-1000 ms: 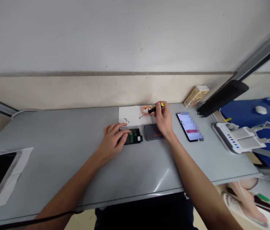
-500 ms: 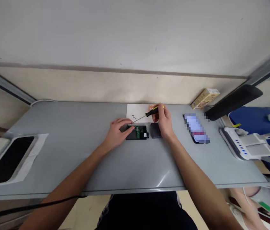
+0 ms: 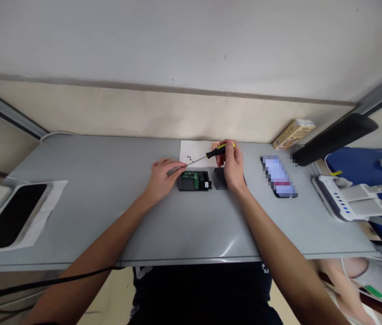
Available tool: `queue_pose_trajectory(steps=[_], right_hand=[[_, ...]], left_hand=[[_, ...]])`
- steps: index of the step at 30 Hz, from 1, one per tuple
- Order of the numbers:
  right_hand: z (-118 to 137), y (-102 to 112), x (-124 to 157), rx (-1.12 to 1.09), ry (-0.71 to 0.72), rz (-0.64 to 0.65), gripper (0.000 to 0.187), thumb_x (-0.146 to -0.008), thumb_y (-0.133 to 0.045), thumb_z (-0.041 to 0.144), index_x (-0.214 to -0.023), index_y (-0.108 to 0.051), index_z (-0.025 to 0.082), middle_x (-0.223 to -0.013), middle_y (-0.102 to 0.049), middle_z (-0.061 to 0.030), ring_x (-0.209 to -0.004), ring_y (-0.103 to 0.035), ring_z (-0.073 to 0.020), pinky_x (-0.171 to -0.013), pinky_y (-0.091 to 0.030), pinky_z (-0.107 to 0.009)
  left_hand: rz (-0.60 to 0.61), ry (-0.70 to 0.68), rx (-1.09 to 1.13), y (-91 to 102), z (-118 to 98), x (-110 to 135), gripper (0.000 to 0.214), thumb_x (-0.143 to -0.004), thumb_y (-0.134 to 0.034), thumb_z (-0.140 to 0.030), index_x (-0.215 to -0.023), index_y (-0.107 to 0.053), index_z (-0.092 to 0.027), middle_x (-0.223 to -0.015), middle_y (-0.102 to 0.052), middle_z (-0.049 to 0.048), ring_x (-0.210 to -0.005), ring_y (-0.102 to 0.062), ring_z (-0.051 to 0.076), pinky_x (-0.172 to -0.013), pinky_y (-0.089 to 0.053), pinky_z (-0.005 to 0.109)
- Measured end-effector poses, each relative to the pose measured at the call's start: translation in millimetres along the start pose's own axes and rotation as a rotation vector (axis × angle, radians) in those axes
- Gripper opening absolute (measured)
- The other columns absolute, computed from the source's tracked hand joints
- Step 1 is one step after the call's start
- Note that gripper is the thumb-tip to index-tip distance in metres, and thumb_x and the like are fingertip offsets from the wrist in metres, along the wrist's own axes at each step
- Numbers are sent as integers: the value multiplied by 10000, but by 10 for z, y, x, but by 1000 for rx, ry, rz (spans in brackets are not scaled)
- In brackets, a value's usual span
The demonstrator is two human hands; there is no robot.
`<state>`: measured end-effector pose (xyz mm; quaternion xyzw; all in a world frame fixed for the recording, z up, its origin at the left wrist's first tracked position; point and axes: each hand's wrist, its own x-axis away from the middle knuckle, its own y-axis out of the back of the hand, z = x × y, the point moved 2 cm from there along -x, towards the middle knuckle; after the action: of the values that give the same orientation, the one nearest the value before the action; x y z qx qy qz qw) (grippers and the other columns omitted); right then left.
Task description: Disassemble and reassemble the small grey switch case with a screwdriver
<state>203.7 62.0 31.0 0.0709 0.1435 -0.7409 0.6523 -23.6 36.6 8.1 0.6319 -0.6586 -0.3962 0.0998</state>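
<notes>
My right hand (image 3: 232, 168) is closed round a screwdriver (image 3: 211, 154) with a black and yellow handle; its thin shaft slants down to the left toward my left fingertips. My left hand (image 3: 162, 176) rests on the grey table (image 3: 109, 198), fingers pinched at the left edge of a small black device (image 3: 194, 181) with a green circuit board showing inside. Whether the pinch holds anything is too small to see. A dark cover piece (image 3: 219, 178) lies just right of the device, partly under my right hand. A few tiny black screws (image 3: 188, 158) sit on a white sheet (image 3: 193, 150) behind.
A phone with a lit screen (image 3: 278, 177) lies to the right. A small cardboard box (image 3: 293, 133) leans by the wall. A white charger unit (image 3: 343, 203) with cables sits at the far right. A dark-screened device on white cloth (image 3: 10, 216) lies at the left edge.
My right hand has tilted the screwdriver so its tip comes down to my left fingers. My left hand has slid off the device to its left edge, uncovering the circuit board.
</notes>
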Motion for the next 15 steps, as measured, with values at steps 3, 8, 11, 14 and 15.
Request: queue_pose_trajectory(steps=[3,8,11,14,15], right_hand=[[33,-14,26,20,48,8,429,-1006,-430,661,-982,-560,252,-661,-496,39,-552,-472,-110,-557,-399,-265],[44,-7,33,50,29,34,453,-989,-421,695,-1013,-553,262,-699,-507,26,-563,-483,-117,-545,-402,-274],[63,9,26,52,31,42,456,-988,-417,697,-1000,-550,261,-750,-530,12,-578,-492,-113,-553,-410,-275],[74,36,17,79,38,44,442,-992,-426,684,-1002,-554,261,-737,-533,13,-585,-490,-118,-568,-410,-278],[70,46,15,92,42,39,438,-989,-435,681,-1006,-559,261,-732,-536,13,-586,-489,-120,-566,-405,-279]], left_hand=[[6,18,13,-16,0,-2,196,-978,-618,-370,-1023,-784,-277,-1017,-797,22,-1041,-678,247,-1010,-457,470],[17,36,69,-26,-5,-11,243,-978,-597,-420,-1025,-787,-275,-990,-789,30,-1017,-680,241,-978,-508,447],[61,37,82,-14,-30,-1,260,-963,-619,-437,-1116,-760,-280,-1100,-774,32,-1085,-670,240,-1009,-504,434],[41,35,25,26,-71,17,306,-967,-615,-420,-1232,-694,-290,-1262,-727,31,-1211,-624,251,-1115,-411,471],[21,45,1,41,-81,23,285,-990,-574,-409,-1220,-688,-286,-1266,-722,31,-1214,-619,251,-1126,-383,483]])
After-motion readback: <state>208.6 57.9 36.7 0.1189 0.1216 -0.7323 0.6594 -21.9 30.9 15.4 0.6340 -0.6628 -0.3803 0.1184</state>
